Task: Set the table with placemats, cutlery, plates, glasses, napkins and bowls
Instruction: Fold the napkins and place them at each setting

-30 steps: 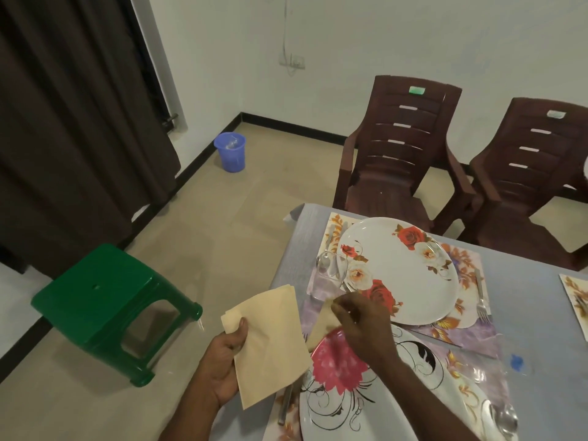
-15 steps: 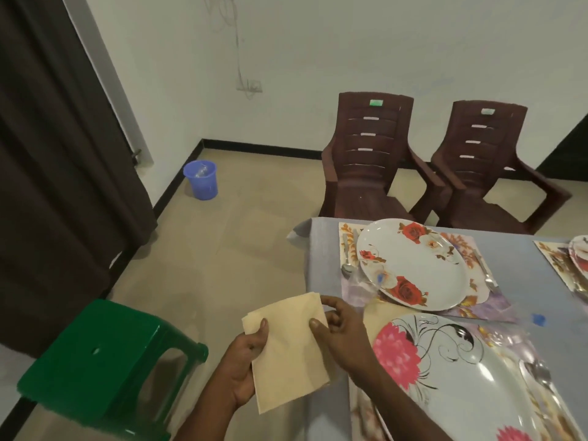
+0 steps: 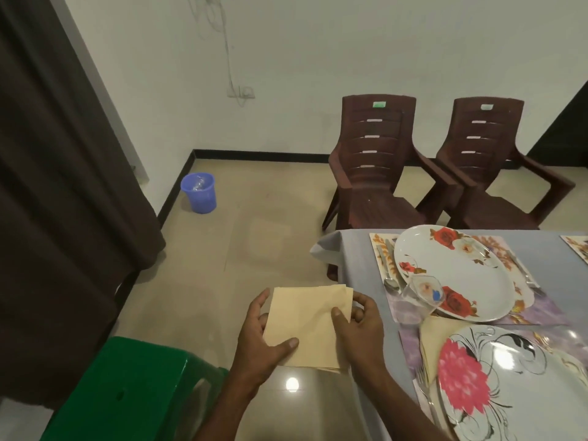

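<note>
Both hands, left hand [image 3: 254,342] and right hand [image 3: 361,329], now grip the beige napkin stack [image 3: 307,326] off the surface's edge, fingers curled round it, right hand having left the folded napkin [image 3: 434,338] beside the pink-flower plate [image 3: 515,386].

The room is dim and evenly lit, with a muted, slightly greenish cast over the white wall [image 3: 318,58]. A small bright glare spot sits on the glossy floor [image 3: 292,384], the mirror of a lamp overhead. Softer sheen lies on the near plate [image 3: 509,361]. Shadows are faint and diffuse. The dark curtain [image 3: 63,218] loses its detail. Wide-angle distortion bends lines near the edges; the picture is soft throughout.
</note>
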